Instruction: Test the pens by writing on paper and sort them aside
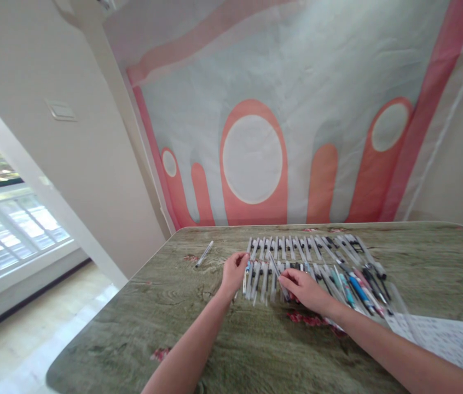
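Two rows of pens lie side by side on the table, an upper row of clear pens (293,249) with dark grips and a lower row (262,280) nearer me. My left hand (235,272) is at the left end of the rows, thumb and fingers pinched together; what is between them, if anything, I cannot make out. Right beside it lies a pen with a blue part (246,278). My right hand (304,289) pinches a slim pen (273,262), which slants up and left over the lower row. The hand hides some pens beneath it.
A lone pen (204,254) lies apart at the left. Coloured pens, including a blue pen (360,293), crowd the right end. A patterned white sheet (453,342) lies at the front right. The wood-patterned table (133,323) meets a printed wall covering (252,71) behind.
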`<state>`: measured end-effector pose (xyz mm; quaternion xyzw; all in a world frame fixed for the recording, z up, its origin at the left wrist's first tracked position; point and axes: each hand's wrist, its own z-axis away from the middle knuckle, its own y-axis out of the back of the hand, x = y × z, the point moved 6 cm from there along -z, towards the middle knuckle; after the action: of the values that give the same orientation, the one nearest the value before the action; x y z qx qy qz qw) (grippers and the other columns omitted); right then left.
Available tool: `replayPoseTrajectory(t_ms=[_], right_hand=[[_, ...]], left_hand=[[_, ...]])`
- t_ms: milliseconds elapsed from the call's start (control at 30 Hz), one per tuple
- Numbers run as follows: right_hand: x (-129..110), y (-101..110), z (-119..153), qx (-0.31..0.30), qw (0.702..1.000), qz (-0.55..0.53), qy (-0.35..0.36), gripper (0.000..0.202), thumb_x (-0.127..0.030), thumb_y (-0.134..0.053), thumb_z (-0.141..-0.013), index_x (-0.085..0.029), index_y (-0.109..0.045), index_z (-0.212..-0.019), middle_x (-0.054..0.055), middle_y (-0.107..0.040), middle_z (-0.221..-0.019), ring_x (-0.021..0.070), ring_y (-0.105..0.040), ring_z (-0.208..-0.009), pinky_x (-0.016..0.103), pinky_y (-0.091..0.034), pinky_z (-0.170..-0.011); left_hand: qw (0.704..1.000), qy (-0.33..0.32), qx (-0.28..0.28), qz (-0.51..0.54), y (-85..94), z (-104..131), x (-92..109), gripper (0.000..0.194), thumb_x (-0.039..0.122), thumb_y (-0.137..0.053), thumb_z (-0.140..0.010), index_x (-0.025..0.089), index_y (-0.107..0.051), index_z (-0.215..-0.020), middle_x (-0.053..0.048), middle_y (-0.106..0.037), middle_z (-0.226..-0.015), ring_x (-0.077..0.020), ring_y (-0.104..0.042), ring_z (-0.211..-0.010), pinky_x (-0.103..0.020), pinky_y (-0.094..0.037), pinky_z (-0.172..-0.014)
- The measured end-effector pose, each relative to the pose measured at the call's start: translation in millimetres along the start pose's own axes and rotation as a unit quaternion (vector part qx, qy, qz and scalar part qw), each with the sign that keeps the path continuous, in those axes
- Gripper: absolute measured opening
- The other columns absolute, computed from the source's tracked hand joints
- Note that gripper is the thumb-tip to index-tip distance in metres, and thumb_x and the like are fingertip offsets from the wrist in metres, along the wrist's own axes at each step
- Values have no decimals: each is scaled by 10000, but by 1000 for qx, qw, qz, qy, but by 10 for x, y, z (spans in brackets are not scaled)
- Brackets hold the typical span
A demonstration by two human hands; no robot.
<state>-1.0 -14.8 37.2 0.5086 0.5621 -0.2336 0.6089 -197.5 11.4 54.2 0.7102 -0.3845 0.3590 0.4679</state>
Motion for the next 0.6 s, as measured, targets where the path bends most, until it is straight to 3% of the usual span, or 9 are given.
replayPoseTrajectory(t_ms=[133, 200, 267, 433, 600], right_hand=[[-41, -12, -2, 0, 1000, -2, 20, 313, -441, -399, -805, -158, -504, -723, -41, -449, -533, 83, -399, -474, 197, -328, -461], [-60, -8, -5, 1, 1000, -5, 27, 333, -463, -409, -794, -157, -494, -693, -38, -448, -543, 85, -397, -490, 199, -325, -471], [-67, 10, -11, 8, 1000, -3, 30, 363, -490, -404, -787, -157, -494, -676, -34, -455, -553, 90, -404, -506, 203, -329, -487], [9, 46, -26, 21, 1000, -9, -12, 431, -529, -324, -804, -163, -520, -685, -34, -453, -499, 99, -413, -461, 207, -321, -458], [22, 46, -32, 22, 999, -23, -19, 423, -524, -326, -806, -165, -515, -688, -30, -474, -518, 94, -418, -438, 205, -318, -433]], left_hand=[[971, 68, -146, 176, -502, 232, 214, 323, 377, -514, -743, 155, -585, -966, -71, -628, -894, -146, -579, -750, -236, -434, -645], [949, 92, -181, 241, -657, 323, 258, 323, 365, -553, -722, 146, -577, -958, -76, -626, -889, -151, -582, -781, -259, -440, -699], [932, 116, -169, 300, -692, 342, 239, 324, 352, -591, -698, 132, -567, -935, -76, -627, -856, -150, -585, -779, -287, -438, -747], [885, 140, -77, 437, -514, 228, 121, 308, 338, -626, -680, 138, -529, -894, -66, -619, -849, -154, -592, -823, -319, -428, -810], [872, 142, -59, 465, -475, 208, 83, 292, 308, -623, -693, 144, -506, -905, -70, -615, -887, -150, -590, -854, -318, -427, -828]])
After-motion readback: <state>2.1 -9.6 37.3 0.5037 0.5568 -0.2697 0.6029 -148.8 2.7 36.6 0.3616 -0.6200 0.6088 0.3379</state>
